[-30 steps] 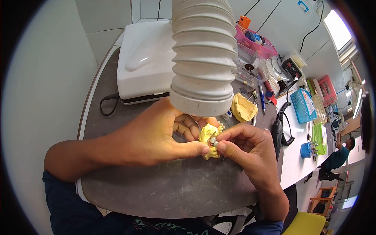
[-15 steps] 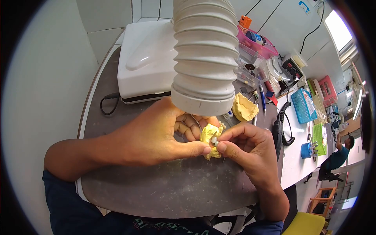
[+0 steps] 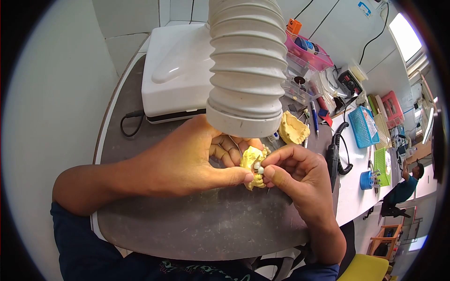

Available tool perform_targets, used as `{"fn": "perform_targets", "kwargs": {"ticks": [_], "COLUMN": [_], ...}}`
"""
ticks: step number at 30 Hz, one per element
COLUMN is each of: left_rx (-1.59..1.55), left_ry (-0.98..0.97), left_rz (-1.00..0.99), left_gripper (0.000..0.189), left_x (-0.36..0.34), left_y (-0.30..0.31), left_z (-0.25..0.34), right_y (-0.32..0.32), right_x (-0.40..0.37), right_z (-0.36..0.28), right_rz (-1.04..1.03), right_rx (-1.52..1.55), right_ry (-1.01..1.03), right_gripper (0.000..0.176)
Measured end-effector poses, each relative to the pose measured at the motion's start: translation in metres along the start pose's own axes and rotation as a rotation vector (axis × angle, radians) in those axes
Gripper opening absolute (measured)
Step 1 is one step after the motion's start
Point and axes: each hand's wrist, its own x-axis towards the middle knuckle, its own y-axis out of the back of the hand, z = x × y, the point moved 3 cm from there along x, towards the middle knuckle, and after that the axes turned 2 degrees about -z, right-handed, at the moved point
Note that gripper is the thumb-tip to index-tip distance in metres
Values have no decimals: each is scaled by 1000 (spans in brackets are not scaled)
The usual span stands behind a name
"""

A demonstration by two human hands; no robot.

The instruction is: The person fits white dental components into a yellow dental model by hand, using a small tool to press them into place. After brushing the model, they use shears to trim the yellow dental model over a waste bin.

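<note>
Grips yellow dental cast w/ L hand, thumb on near edge & fingers curled at far side. Pinches small white tooth pc. against cast w/ R hand, thumb & index nearly closed. Holds all over gray bench, near white hose & 2nd cast.

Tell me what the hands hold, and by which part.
The left hand holds the yellow dental model by its left edge and far end. The right hand appears to pinch the white tooth piece by its right side, between thumb and forefinger.
</note>
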Motion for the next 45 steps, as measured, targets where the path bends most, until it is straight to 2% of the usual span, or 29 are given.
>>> {"fn": "perform_targets", "kwargs": {"ticks": [4, 13, 22, 45], "left_rx": [-19, 4, 20, 46], "left_ry": [-65, -67, -60, -67], "left_rz": [21, 37, 33, 52], "left_gripper": [38, 32, 38, 38], "left_x": [0, 0, 0, -1], "left_y": [-2, -2, 0, -1], "left_z": [-1, 0, -2, -1], "right_y": [0, 1, 8, 7], "right_x": [0, 1, 3, 4], "right_z": [0, 2, 6, 8], "right_rz": [-7, -20, -15, -17], "right_rx": [3, 11, 238, 227], "right_ry": [-3, -6, -69, -63], "right_gripper": [14, 18, 24, 24]}}
